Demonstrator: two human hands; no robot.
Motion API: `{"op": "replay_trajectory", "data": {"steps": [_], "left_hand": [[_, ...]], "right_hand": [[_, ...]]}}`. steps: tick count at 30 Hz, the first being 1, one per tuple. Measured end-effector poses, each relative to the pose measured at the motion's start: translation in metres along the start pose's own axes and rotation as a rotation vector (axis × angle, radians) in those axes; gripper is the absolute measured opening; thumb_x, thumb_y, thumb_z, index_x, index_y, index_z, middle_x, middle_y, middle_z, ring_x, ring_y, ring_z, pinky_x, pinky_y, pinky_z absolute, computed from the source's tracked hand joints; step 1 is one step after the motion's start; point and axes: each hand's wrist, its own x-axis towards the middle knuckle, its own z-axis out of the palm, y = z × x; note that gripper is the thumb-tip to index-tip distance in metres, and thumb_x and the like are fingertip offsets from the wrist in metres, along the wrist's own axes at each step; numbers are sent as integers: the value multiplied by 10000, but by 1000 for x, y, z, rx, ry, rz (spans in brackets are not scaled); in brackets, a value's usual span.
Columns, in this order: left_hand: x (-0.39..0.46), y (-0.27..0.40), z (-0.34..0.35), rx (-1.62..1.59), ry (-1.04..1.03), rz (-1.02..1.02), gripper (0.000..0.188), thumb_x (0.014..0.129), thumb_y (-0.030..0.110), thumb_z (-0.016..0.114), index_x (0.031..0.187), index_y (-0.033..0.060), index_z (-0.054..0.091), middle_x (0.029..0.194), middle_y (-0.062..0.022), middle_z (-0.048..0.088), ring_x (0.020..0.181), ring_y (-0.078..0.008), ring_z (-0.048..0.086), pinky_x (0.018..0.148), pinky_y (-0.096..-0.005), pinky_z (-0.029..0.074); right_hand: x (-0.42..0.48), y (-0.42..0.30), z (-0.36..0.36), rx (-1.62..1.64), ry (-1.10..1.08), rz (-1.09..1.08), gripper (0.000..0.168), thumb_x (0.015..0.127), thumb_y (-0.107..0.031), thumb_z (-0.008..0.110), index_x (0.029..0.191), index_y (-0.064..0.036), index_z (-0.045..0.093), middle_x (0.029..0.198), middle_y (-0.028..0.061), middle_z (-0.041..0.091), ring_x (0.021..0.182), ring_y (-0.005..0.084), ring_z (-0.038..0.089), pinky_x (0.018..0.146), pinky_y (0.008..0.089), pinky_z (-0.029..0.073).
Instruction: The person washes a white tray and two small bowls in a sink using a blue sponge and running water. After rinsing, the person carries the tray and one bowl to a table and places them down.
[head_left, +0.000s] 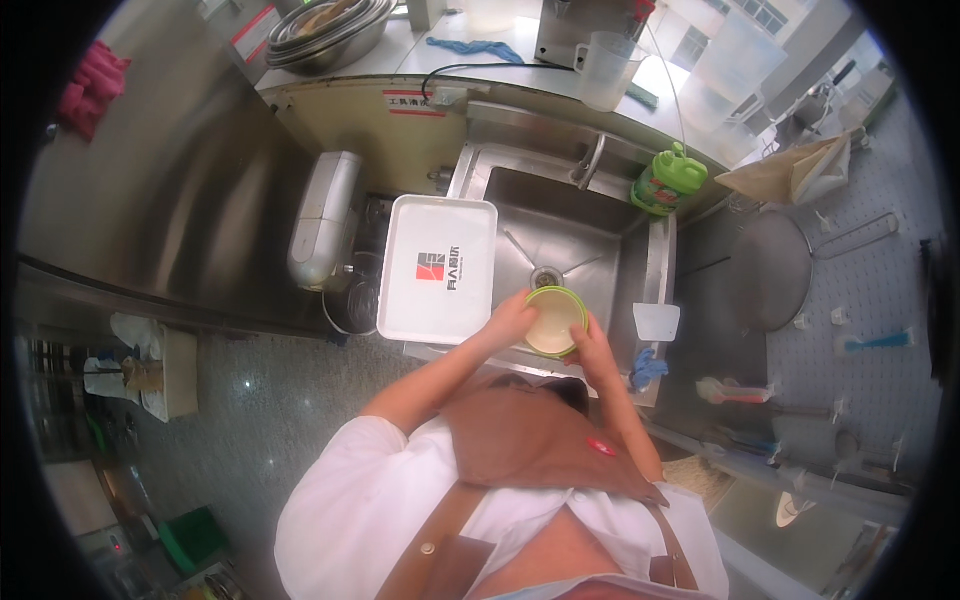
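Note:
Both my hands grip a round bowl (555, 322) with a green rim and a pale inside. My left hand (512, 324) holds its left side, and my right hand (591, 346) holds its lower right side. The bowl is over the near part of a stainless steel sink (585, 247), just in front of the drain (547, 278). A white tray (437, 300) with a printed logo lies across the sink's left edge, close to my left hand. Right of my right hand are a white scraper (657, 322) and a blue cloth (649, 369) on the sink's right rim.
A faucet (592, 161) rises at the sink's back, with a green detergent jug (669, 180) on the back right corner. Left of the tray stands a stand mixer (324, 221). Stacked metal bowls (326, 37) and a plastic measuring jug (606, 71) occupy the shelf behind. Tools hang on a pegboard (862, 277).

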Motion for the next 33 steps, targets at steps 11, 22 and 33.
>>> {"op": "replay_trajectory", "data": {"steps": [11, 22, 33], "left_hand": [[-7, -64, -35, -92, 67, -142, 544, 903, 344, 652, 1304, 5, 507, 1110, -160, 652, 944, -224, 651, 770, -345, 537], [-57, -167, -167, 339, 841, -320, 478, 814, 243, 683, 1194, -25, 575, 1150, -255, 623, 1083, -407, 588, 939, -449, 463], [-44, -232, -193, -434, 456, -504, 409, 885, 196, 657, 1194, -60, 581, 1071, -162, 675, 916, -239, 670, 796, -365, 533]], "right_hand": [[50, 40, -73, -956, 49, -141, 417, 785, -92, 504, 1180, 10, 588, 1008, 166, 685, 836, 325, 664, 776, 392, 530], [40, 15, -178, -1648, 410, -44, 401, 806, -108, 532, 1191, -11, 592, 886, 167, 685, 757, 234, 680, 658, 369, 556], [-28, 63, -138, -567, 420, 238, 362, 796, -55, 478, 1125, -33, 630, 755, 80, 635, 492, 139, 557, 395, 278, 435]]}}
